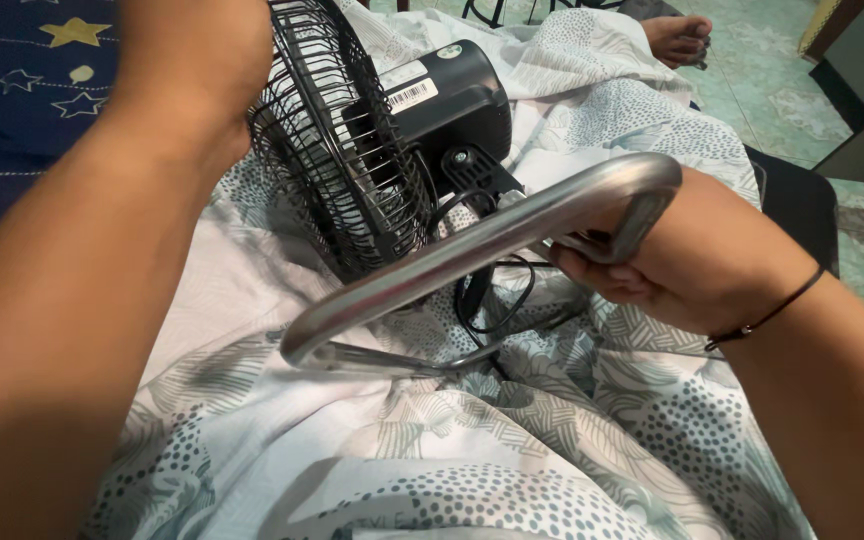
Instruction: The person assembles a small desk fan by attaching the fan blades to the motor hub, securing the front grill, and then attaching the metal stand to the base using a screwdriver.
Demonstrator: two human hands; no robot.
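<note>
Spread beneath both arms is a white bedsheet printed with grey leaf and dot patterns, which serves as the working surface; beyond the left forearm lies a dark blue fabric with yellow stars, and past the right hand a green tiled floor is visible, with a bare foot resting on it at the far edge.

Head view: a small black floor fan with a round wire grille lies tilted on the sheet between the two hands, its black cylindrical motor housing pointing away from the viewer. The left hand is pressed against the rim of the grille; its fingers are hidden, so whether they are clenched cannot be told. The right hand is clasped around the bend of the curved silver metal tube stand, which runs from that hand diagonally toward the left forearm. A black power cord loops under the tube. A thin dark bracelet circles the right wrist.
</note>
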